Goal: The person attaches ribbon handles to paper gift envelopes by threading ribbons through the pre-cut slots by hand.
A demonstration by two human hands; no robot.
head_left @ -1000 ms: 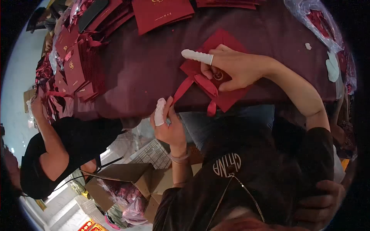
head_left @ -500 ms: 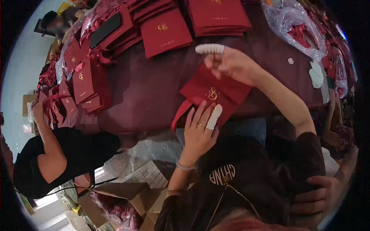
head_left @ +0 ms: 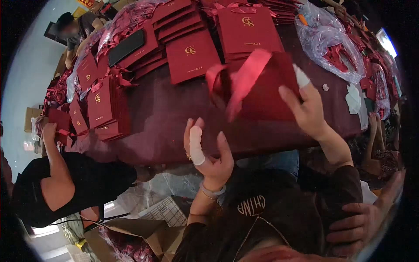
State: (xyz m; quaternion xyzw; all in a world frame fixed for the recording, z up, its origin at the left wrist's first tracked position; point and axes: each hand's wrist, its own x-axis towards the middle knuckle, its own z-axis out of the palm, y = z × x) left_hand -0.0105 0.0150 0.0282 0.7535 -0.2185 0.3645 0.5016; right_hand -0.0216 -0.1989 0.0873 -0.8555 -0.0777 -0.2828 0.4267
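A dark red bag (head_left: 273,94) with pink-red ribbon is tilted above the cloth-covered table (head_left: 161,118). Its right edge is in my right hand (head_left: 307,105), whose index finger wears a white finger cover. Short of the bag, near the table's front edge, my left hand (head_left: 209,157) is raised with thumb and fingers apart, holding nothing. A white cover sits on one of its fingers too. The ribbon (head_left: 248,76) swings across the bag's left part and is partly blurred.
Stacks of red bags with gold print (head_left: 194,56) lie along the far side, a black phone (head_left: 126,47) on one. Plastic wrapping (head_left: 331,39) is at the right. Co-workers' arms (head_left: 56,153) show at both sides; an open carton (head_left: 126,236) stands below.
The bag has gone from lying flat to being lifted in my right hand, further up the view. My left hand has come off it and moved slightly left. The view has shifted.
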